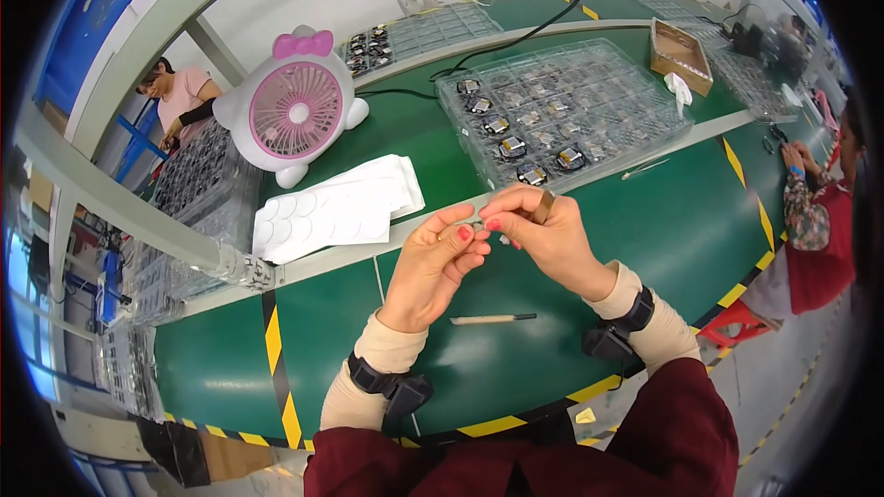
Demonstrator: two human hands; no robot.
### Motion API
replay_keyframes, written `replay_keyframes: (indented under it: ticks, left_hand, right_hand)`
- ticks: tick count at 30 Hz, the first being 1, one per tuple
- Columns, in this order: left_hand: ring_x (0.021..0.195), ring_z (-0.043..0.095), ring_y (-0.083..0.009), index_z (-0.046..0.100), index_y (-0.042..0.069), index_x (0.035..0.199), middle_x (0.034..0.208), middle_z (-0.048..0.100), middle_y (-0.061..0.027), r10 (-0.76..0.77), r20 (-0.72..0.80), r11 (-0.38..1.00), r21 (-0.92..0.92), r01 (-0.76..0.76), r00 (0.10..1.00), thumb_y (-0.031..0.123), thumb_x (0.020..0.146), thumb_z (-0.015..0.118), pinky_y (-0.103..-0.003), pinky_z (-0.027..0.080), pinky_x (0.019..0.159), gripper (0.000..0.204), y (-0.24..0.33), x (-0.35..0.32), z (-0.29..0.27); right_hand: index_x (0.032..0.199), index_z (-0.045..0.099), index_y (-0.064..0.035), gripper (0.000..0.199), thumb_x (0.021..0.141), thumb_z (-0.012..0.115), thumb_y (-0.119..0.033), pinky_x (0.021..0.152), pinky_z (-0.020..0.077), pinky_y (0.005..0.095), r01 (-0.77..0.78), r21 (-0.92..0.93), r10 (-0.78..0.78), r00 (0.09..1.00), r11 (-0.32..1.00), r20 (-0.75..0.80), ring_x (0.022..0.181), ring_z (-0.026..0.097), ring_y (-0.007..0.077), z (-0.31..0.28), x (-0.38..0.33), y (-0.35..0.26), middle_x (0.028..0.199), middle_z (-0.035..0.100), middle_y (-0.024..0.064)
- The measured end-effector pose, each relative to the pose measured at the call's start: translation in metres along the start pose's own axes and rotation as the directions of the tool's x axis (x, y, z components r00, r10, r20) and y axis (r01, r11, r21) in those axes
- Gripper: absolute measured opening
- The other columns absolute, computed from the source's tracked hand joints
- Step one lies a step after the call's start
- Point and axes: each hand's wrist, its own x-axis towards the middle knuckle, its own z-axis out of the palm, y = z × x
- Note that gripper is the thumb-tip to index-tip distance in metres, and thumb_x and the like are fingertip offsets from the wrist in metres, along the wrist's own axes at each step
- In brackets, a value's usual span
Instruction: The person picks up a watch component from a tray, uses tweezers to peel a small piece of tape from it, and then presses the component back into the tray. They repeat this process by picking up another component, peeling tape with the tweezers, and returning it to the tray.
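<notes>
Both hands meet above the green bench [589, 350], fingertips nearly touching around a small part [504, 239]. The left hand [428, 267] pinches narrowly, thumb against forefinger, apparently to steady the piece; the right hand [552, 244] closes on it from the other side with a similar fine pinch — a hold that seems suited to something this small. The fingers hide most of it, so its shape cannot be told.

A slim pen-like tool [493, 318] lies just below the grip, probably left there for easy reach. Beyond the grip, ahead and to the right, stands a clear compartment tray [626, 156], whose pockets likely keep the dark-rimmed units [512, 147] apart. White sheets [341, 207] lie ahead and left of the grip; past them a pink-and-white fan [299, 112] faces the hands, presumably for cooling.
</notes>
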Motion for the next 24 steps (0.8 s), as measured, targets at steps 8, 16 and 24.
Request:
replay_keyframes:
  ticks: [8,16,24]
  left_hand:
    - [0.069,0.054,-0.0104,0.055,0.001,0.090,0.081,0.058,-0.0058,-0.049,0.064,0.992,-0.111,0.056,0.997,0.011,0.084,0.055,-0.021,0.048,0.064,0.012,0.001,0.001,-0.011]
    - [0.070,0.045,-0.0105,0.054,0.002,0.087,0.082,0.053,-0.0044,-0.140,0.165,0.965,-0.200,0.172,0.976,0.017,0.085,0.055,-0.022,0.040,0.061,0.015,-0.007,0.004,-0.009]
    - [0.066,0.046,-0.0108,0.052,0.004,0.091,0.081,0.054,-0.0055,-0.106,0.153,0.952,-0.270,0.145,0.983,0.019,0.085,0.053,-0.021,0.039,0.057,0.016,-0.005,0.009,-0.015]
  right_hand:
    - [0.086,0.061,0.0014,0.008,0.080,0.056,-0.002,0.051,0.0392,0.0190,0.374,-0.336,-0.346,0.927,0.864,0.143,0.062,0.048,0.0072,0.006,0.001,0.012,0.085,0.056,0.0065]
    - [0.085,0.060,0.0020,0.007,0.082,0.054,-0.001,0.051,0.0391,0.0189,0.004,-0.047,-0.004,1.000,0.999,-0.001,0.061,0.048,0.0075,0.004,-0.001,0.014,0.087,0.054,0.0065]
    - [0.083,0.059,0.0008,0.006,0.081,0.055,-0.001,0.052,0.0386,0.0202,0.026,-0.126,-0.024,1.000,0.992,0.019,0.058,0.047,0.0069,0.001,0.003,0.010,0.078,0.054,0.0037]
